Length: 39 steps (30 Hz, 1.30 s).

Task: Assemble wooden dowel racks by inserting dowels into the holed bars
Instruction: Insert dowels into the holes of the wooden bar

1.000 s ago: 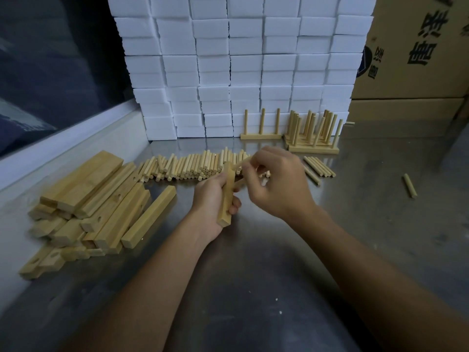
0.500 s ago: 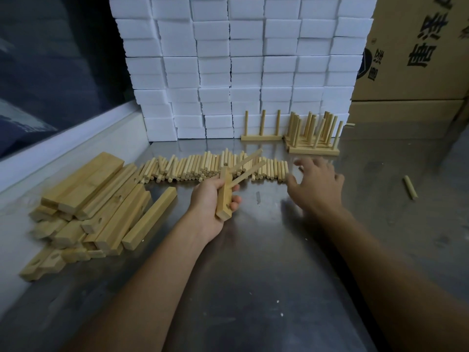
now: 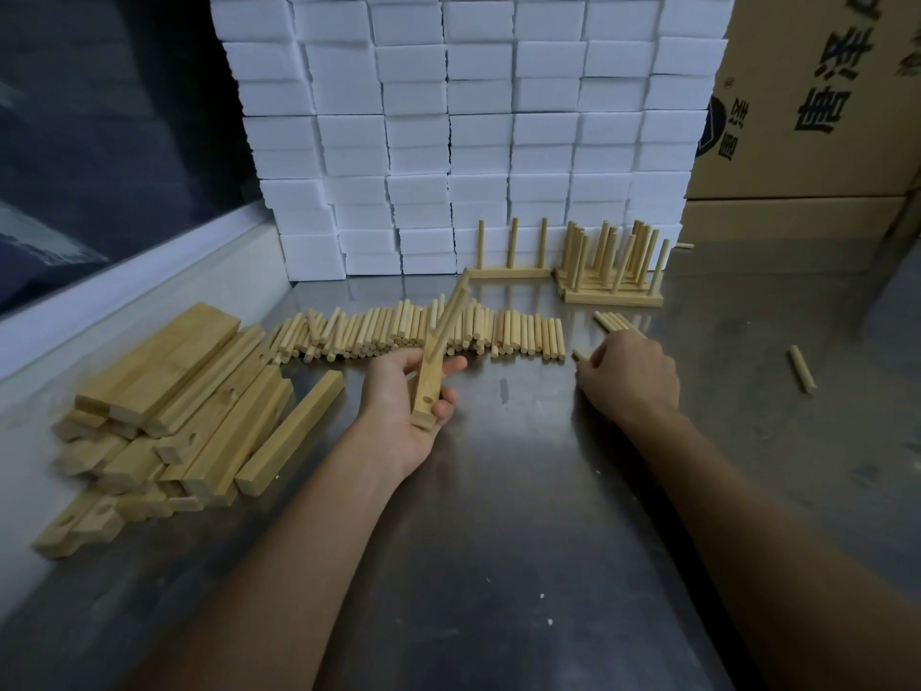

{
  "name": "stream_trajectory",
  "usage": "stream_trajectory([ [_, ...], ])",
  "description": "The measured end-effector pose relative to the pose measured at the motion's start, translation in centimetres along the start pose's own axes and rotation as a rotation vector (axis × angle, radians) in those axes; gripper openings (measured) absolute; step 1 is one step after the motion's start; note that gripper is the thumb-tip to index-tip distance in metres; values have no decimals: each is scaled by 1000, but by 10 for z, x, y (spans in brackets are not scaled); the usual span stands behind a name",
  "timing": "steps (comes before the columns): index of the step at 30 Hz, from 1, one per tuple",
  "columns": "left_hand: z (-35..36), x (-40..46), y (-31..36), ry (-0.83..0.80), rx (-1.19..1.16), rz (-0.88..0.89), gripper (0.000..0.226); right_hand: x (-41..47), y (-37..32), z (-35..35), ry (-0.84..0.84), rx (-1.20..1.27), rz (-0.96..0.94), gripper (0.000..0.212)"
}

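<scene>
My left hand (image 3: 406, 401) grips a holed wooden bar (image 3: 428, 386) with two dowels (image 3: 456, 304) standing in its far holes; one near hole shows bare. My right hand (image 3: 630, 381) rests on the metal table, fingers curled around a loose dowel (image 3: 579, 355) at the right end of the dowel row (image 3: 423, 331). A pile of holed bars (image 3: 174, 406) lies to the left. Finished racks (image 3: 610, 266) stand at the back, one with three upright dowels (image 3: 511, 251).
A wall of white foam blocks (image 3: 473, 127) closes the back. Cardboard boxes (image 3: 817, 102) stand at the right. A few spare dowels (image 3: 615, 321) lie near my right hand, and a single dowel (image 3: 801, 369) lies farther right. A white ledge (image 3: 124, 286) borders the left.
My right hand left the bar after seating the second dowel, swung right and down to the table, and closed on a loose dowel. The left hand tilted the bar slightly.
</scene>
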<state>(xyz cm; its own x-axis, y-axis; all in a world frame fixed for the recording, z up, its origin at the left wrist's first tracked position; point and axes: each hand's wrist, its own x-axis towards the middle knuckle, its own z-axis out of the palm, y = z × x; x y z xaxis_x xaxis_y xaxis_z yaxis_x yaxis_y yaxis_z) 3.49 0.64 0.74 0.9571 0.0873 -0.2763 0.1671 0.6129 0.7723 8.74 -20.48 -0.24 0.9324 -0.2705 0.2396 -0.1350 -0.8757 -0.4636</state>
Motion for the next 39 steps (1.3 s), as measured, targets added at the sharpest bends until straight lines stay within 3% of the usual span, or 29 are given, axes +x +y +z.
stream_trajectory([
  [7, -3, 0, -1, -10, -15, 17, 34, -3, -6, 4, -119, -93, -34, 10],
  [11, -3, 1, -2, 6, -9, 19, 32, -3, -6, 6, -31, 143, -17, 17],
  [18, -2, 0, -2, 20, 48, 26, 30, -13, -10, 8, 40, 531, -176, 44],
  [23, -1, 0, -2, 37, 39, 19, 29, -13, -10, 5, 146, 706, -146, 21],
  [32, -2, 1, -1, 34, -25, 15, 22, -20, -18, 2, 146, 767, -123, 18],
  [39, -1, 0, -1, -17, -42, 0, 21, -37, -40, -4, 48, 834, -260, 9],
])
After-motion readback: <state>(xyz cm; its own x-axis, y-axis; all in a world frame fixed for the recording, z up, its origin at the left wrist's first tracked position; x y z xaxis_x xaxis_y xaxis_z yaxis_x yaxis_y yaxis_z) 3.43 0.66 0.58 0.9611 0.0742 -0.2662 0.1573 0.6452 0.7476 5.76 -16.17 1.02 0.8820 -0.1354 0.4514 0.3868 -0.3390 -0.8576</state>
